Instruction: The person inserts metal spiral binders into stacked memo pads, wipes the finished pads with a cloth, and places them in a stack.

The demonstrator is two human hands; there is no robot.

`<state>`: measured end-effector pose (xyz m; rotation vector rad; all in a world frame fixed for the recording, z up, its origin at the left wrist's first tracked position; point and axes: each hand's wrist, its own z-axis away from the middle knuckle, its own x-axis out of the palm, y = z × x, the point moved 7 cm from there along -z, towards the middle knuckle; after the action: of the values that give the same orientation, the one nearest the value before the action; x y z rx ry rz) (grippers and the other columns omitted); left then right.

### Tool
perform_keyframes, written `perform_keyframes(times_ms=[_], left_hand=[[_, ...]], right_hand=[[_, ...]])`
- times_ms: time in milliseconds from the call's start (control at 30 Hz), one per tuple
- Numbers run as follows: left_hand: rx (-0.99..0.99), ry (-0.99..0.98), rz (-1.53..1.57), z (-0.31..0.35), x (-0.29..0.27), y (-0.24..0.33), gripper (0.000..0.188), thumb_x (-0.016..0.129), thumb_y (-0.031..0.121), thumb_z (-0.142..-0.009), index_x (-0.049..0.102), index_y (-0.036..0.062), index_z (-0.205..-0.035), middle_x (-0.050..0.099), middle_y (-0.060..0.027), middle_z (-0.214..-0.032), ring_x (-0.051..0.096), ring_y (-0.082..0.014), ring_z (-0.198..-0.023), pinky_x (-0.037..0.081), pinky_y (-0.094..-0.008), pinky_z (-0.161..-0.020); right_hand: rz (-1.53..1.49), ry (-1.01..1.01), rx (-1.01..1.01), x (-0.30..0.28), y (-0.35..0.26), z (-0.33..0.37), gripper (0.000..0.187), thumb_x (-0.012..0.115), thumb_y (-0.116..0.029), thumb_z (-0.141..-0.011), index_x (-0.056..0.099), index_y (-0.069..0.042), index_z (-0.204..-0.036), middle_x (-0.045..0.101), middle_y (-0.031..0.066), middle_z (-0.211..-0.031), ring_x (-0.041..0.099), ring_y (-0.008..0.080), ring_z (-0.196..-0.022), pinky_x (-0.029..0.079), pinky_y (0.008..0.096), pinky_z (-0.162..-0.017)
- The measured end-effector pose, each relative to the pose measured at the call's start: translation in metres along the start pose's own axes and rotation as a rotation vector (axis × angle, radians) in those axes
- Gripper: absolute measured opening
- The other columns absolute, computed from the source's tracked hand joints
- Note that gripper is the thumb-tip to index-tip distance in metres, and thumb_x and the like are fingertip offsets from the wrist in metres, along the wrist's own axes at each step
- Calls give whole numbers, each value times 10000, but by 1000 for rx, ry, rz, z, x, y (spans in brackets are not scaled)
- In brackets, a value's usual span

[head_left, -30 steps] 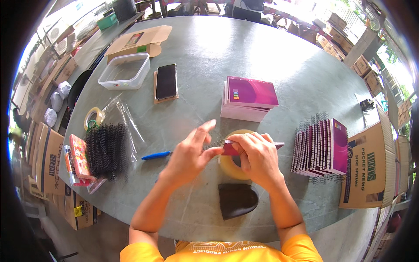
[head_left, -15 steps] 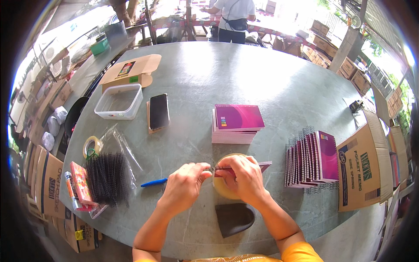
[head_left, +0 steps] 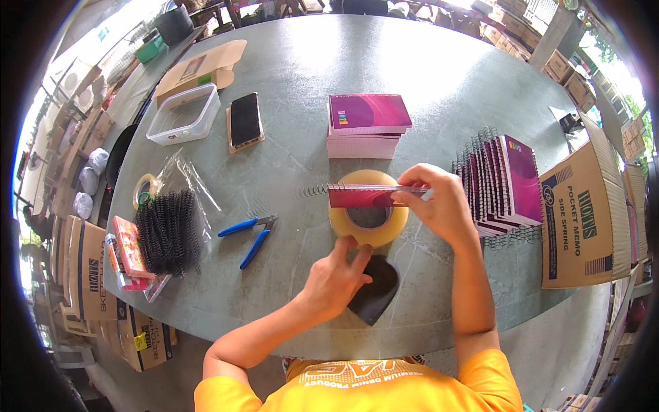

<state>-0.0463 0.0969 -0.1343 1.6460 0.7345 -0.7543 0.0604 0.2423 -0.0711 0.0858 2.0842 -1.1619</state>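
Note:
My right hand point(head_left: 439, 200) pinches a small maroon notebook point(head_left: 360, 197) by its right end, edge-on above a roll of clear yellowish tape point(head_left: 338, 223). A thin wire coil point(head_left: 314, 191) sticks out from the notebook's left end. My left hand point(head_left: 335, 278) has its fingers apart, with fingertips at the tape roll's near rim and the thumb over a dark, round-ended flat piece point(head_left: 379, 292); whether it grips that piece is unclear. Blue-handled nippers point(head_left: 252, 237) lie spread on the table to the left.
Purple notebooks point(head_left: 367, 113) are stacked beyond the tape. Coil-bound notebooks point(head_left: 518, 182) stand at right beside a cardboard box point(head_left: 580, 213). Left are black coils point(head_left: 168, 233), a small tape roll point(head_left: 144, 189), a clear plastic container point(head_left: 184, 117) and a phone point(head_left: 246, 120).
My left hand has left the notebook's coil and come down to the dark piece, which has turned. My right hand keeps the notebook, now farther right. The view has tilted down.

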Motion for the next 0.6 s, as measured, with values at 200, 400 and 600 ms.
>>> perform_keyframes(times_ms=[200,400,600], left_hand=[[-42,-45,163,2,21,3,526,684,267,-794,476,75,-1237,534,-192,-1021,543,-376,-986,467,-423,-831],[18,280,-30,-23,-91,5,428,701,59,-737,600,87,-1153,567,-150,-949,577,-296,-878,480,-363,-792],[203,336,-208,-34,-112,15,355,709,-12,-645,671,77,-987,600,-77,-866,584,-229,-773,498,-347,-674]], right_hand=[[-873,-97,276,38,48,12,182,724,-90,-791,665,-8,-942,660,42,-915,619,96,-815,545,235,-685],[-947,-138,148,41,43,7,200,710,-40,-790,674,10,-980,678,87,-993,609,125,-910,497,253,-839],[-811,-113,124,45,35,9,174,698,12,-779,675,16,-952,685,64,-958,612,99,-862,499,242,-792]])
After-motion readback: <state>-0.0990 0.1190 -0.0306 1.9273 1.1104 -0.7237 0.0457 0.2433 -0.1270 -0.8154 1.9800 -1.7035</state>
